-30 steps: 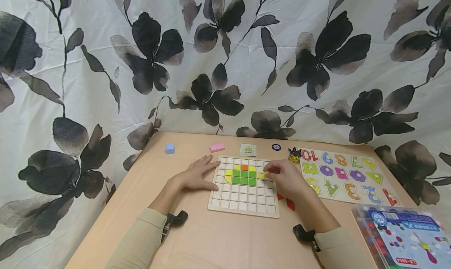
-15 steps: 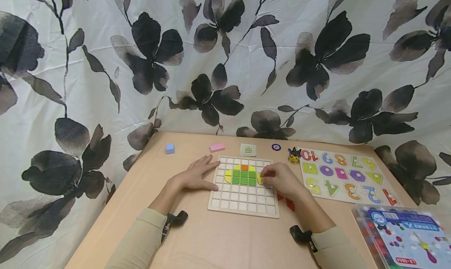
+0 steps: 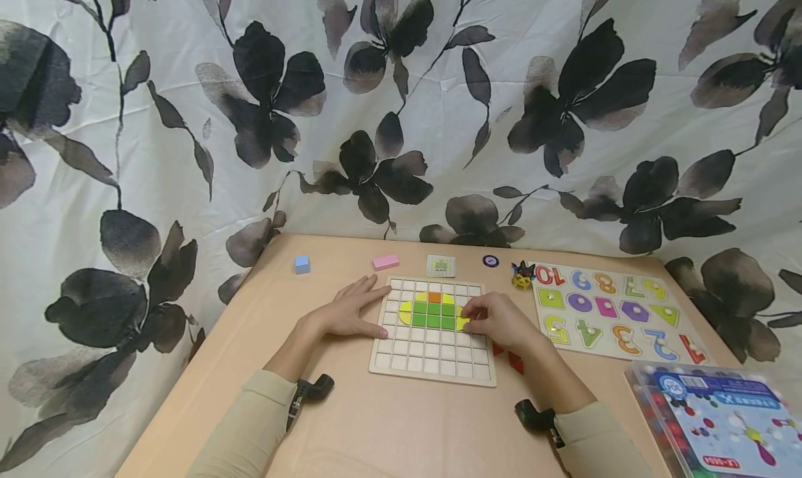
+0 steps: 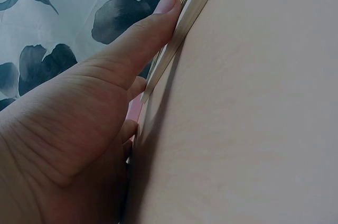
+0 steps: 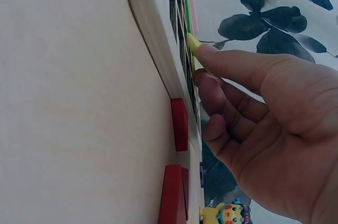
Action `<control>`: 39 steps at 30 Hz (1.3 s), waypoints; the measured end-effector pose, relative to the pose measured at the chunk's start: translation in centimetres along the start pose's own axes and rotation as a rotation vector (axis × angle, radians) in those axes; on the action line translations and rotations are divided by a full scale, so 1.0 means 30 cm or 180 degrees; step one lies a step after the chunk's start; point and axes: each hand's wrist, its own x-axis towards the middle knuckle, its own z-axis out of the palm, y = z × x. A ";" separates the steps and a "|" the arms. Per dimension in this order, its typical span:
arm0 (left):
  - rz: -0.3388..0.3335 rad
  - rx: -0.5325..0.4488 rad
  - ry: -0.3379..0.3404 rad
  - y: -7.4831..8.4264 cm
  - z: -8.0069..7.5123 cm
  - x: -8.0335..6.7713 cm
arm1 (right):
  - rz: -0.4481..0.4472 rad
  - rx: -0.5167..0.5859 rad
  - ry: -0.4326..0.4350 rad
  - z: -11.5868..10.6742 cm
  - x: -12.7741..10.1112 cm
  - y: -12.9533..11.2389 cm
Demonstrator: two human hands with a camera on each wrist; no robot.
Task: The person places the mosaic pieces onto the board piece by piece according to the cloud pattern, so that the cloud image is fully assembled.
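A white grid board lies on the table, bearing green tiles, an orange tile and yellow pieces around them. My left hand rests at the board's left edge, its thumb and fingers stretched out. At the right end of the green rows, my right hand pinches a small yellow piece between thumb and fingertips, down at the board's surface. In the right wrist view the piece stands tilted; its far side is hidden. Two red pieces lie beside the board, below the right hand.
Along the back stand a blue block, a pink block, a small pattern card, a dark round disc and a yellow figurine. A number puzzle board and a plastic box are at the right.
My right hand has moved left with the yellow piece, from the board's right columns to beside the green tiles, then slightly lower. The left hand stays in place.
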 end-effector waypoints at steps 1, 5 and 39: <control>-0.0002 0.0001 -0.0004 -0.001 0.000 0.000 | -0.0017 -0.0033 -0.0007 0.001 0.000 -0.001; -0.0023 -0.0003 -0.0005 -0.003 0.002 0.001 | -0.0057 -0.0093 -0.0022 0.003 -0.002 -0.005; -0.0014 0.0020 0.0002 0.003 -0.002 -0.003 | 0.0073 -0.0201 0.0070 -0.020 -0.020 -0.011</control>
